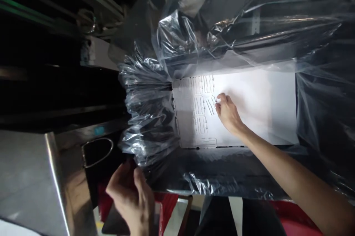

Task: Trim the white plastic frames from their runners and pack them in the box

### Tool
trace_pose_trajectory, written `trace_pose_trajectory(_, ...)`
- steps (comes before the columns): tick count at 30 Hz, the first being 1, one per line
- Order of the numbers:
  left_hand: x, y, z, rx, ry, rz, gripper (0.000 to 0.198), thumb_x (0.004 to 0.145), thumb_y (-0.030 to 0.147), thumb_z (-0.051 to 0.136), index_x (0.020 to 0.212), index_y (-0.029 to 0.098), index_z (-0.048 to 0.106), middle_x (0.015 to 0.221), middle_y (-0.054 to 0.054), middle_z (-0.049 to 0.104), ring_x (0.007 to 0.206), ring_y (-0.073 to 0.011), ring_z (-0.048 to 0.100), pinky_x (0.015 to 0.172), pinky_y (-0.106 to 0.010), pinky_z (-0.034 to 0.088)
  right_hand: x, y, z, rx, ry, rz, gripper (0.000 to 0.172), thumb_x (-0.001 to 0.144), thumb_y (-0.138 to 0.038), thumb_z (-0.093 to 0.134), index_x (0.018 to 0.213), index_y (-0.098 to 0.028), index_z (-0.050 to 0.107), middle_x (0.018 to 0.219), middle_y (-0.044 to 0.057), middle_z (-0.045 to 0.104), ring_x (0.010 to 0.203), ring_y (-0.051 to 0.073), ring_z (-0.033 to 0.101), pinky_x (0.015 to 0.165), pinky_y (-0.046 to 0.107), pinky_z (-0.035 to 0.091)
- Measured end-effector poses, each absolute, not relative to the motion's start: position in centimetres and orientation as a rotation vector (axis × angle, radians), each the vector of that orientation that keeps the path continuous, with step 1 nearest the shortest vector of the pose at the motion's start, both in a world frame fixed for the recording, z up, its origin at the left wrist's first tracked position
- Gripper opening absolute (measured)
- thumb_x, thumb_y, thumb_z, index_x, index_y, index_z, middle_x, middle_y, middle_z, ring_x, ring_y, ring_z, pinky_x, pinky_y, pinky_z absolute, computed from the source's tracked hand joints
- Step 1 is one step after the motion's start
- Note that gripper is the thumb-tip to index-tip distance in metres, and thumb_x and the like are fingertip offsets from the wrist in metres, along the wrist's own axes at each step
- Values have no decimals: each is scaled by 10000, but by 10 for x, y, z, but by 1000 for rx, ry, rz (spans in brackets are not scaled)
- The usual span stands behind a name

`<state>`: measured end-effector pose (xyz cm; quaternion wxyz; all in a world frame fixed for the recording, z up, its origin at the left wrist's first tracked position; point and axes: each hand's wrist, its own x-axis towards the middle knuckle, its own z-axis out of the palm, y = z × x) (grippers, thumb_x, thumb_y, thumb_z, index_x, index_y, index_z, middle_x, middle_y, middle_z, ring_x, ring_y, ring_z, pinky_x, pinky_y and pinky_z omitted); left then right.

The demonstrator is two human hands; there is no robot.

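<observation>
My right hand (229,113) reaches over a white sheet (280,106), its thumb and fingertips pinched together. At the fingertips is a thin, dark-lined piece (210,106), tilted against the others. Several similar flat pieces, like bent wire or narrow strips, lie in rows (198,105) on the left part of the sheet. My left hand (133,195) is at the lower left, outside the plastic-lined box. Its thumb and curled fingers stand apart around a dark gap, and I make out nothing held there.
Clear plastic film (149,114) lines the box and drapes over its sides, bunched on the left. A metal panel with a bar (55,177) and a wire loop (97,152) stand at the left. Red material (168,208) shows below, near my legs.
</observation>
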<state>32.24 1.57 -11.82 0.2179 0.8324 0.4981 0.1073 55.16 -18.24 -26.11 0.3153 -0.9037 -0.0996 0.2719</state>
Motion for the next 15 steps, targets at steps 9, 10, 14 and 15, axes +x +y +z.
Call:
trace_pose_trajectory(9, 328, -11, -139, 2179, 1694, 199, 665, 1018, 640, 424, 1367, 102, 598, 1220, -160, 635, 1030, -290, 579, 859, -393, 403, 549, -177, -271, -2341, -199, 609, 275, 1020, -51, 510, 1291, -25, 550, 958, 97, 586, 682, 151, 513, 595, 333, 419)
trace_pose_trajectory(10, 329, -12, -139, 2179, 1696, 212, 656, 1018, 636, 429, 1361, 103, 603, 1227, -156, 635, 1041, -289, 581, 864, -386, 402, 548, -176, -271, -2336, -197, 599, 272, 1019, -50, 503, 1286, -26, 554, 969, 102, 591, 698, 155, 523, 609, 336, 424)
trace_pose_trajectory(14, 329, -14, -140, 2176, 1729, 253, 653, 1017, 623, 442, 1347, 92, 628, 1204, -146, 654, 1035, -279, 591, 848, -366, 402, 545, -177, -272, -2304, -211, 559, 242, 1023, -46, 495, 1251, -33, 575, 1009, 109, 600, 765, 159, 553, 666, 326, 440)
trace_pose_trajectory(15, 329, -14, -142, 2190, 1726, 276, 675, 1009, 636, 440, 1332, 78, 639, 1176, -144, 663, 1010, -272, 598, 833, -357, 405, 544, -178, -273, -2294, -218, 557, 234, 1023, -42, 498, 1243, -33, 576, 1004, 106, 600, 769, 155, 557, 667, 319, 438)
